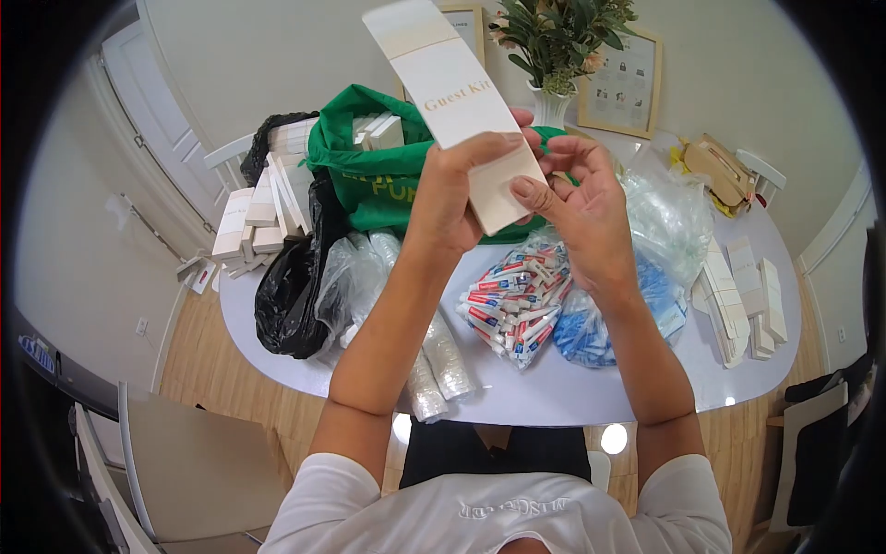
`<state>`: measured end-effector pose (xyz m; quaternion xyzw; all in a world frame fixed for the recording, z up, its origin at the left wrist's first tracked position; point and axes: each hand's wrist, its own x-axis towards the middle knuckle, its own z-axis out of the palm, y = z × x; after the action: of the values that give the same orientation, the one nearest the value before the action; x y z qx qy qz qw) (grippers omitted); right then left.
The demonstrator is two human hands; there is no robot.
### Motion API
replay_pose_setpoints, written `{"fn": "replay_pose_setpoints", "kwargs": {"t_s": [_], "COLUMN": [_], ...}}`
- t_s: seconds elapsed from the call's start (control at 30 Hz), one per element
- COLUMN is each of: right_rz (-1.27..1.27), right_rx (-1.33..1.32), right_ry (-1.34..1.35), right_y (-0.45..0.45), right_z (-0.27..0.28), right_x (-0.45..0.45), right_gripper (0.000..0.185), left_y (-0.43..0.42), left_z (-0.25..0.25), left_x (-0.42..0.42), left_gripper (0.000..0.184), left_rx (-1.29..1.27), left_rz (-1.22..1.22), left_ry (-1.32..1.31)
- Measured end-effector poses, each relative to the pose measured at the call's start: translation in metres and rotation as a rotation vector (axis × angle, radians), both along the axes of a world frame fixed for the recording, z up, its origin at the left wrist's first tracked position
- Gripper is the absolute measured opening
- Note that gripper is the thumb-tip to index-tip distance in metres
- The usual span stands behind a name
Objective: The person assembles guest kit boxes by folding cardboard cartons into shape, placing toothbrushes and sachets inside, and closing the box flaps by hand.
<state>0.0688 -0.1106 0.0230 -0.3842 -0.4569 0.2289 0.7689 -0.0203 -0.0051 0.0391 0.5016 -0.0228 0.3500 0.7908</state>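
A long white carton printed "Guest Kit" in gold is held up over the table, tilted, with its top flap unfolded at the upper end. My left hand is closed around it, thumb across the front and fingers behind. At its lower end, my right hand presses the thumb on the carton's edge, the other fingers bent beside it. Below my hands lie a clear bag of small toothpaste tubes and a clear bag of blue packets. The carton's inside is hidden.
A green bag with white cartons stands behind my left arm. Flat cartons, a black plastic bag and clear-wrapped rolls lie left. More cartons and a tan pouch are right; a flower vase stands behind.
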Motion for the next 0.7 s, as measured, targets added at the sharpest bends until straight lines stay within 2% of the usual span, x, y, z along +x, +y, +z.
{"fn": "replay_pose_setpoints", "kwargs": {"t_s": [0.03, 0.07, 0.13, 0.2, 0.23, 0.3, 0.37, 0.4, 0.47, 0.5, 0.53, 0.57, 0.7], "right_rz": [0.065, 0.066, 0.495, 0.988, 0.965, 0.940, 0.437, 0.433, 0.218, 0.177, 0.167, 0.193, 0.183], "right_rx": [-0.009, -0.005, -0.301, -0.309, -0.328, -0.338, -0.369, -0.364, -0.240, -0.270, -0.268, -0.249, -0.259], "right_ry": [-0.023, -0.026, 0.241, 0.455, 0.399, 0.343, 0.208, 0.207, -0.082, -0.208, -0.212, -0.223, -0.281], "right_y": [0.003, 0.003, 0.001, 0.001, 0.001, -0.001, -0.002, -0.003, -0.006, -0.009, -0.013, -0.016, -0.017], "right_z": [-0.004, -0.005, -0.007, -0.010, -0.012, -0.011, -0.003, 0.000, 0.006, 0.008, 0.010, 0.013, 0.013], "right_x": [0.006, 0.013, 0.026, 0.037, 0.037, 0.032, 0.022, 0.021, 0.020, 0.023, 0.022, 0.018, 0.011], "right_gripper": [0.042, 0.042, 0.037, 0.032, 0.031, 0.031, 0.031, 0.031, 0.033, 0.035, 0.035, 0.036, 0.035], "left_y": [-0.003, -0.005, 0.005, 0.014, 0.018, 0.021, 0.016, 0.011, 0.004, 0.000, -0.004, -0.003, -0.001], "left_z": [0.001, 0.003, 0.008, 0.014, 0.015, 0.015, 0.018, 0.018, 0.018, 0.020, 0.020, 0.018, 0.018], "left_x": [0.000, 0.000, -0.008, -0.019, -0.022, -0.026, -0.024, -0.023, -0.022, -0.022, -0.021, -0.018, -0.017], "left_gripper": [0.045, 0.046, 0.054, 0.049, 0.049, 0.039, 0.035, 0.032, 0.032, 0.032, 0.032, 0.033, 0.035], "left_rx": [0.019, 0.035, -0.013, 0.141, 0.149, 0.127, 0.112, 0.089, 0.132, 0.172, 0.211, 0.244, 0.212], "left_rz": [0.076, 0.152, 0.058, 0.058, 0.059, 0.248, 0.270, 0.295, 0.334, 0.406, 0.478, 0.498, 0.361], "left_ry": [-0.022, -0.046, -0.219, -0.286, -0.287, -0.206, -0.151, -0.097, -0.062, -0.018, 0.025, -0.040, -0.009]}}
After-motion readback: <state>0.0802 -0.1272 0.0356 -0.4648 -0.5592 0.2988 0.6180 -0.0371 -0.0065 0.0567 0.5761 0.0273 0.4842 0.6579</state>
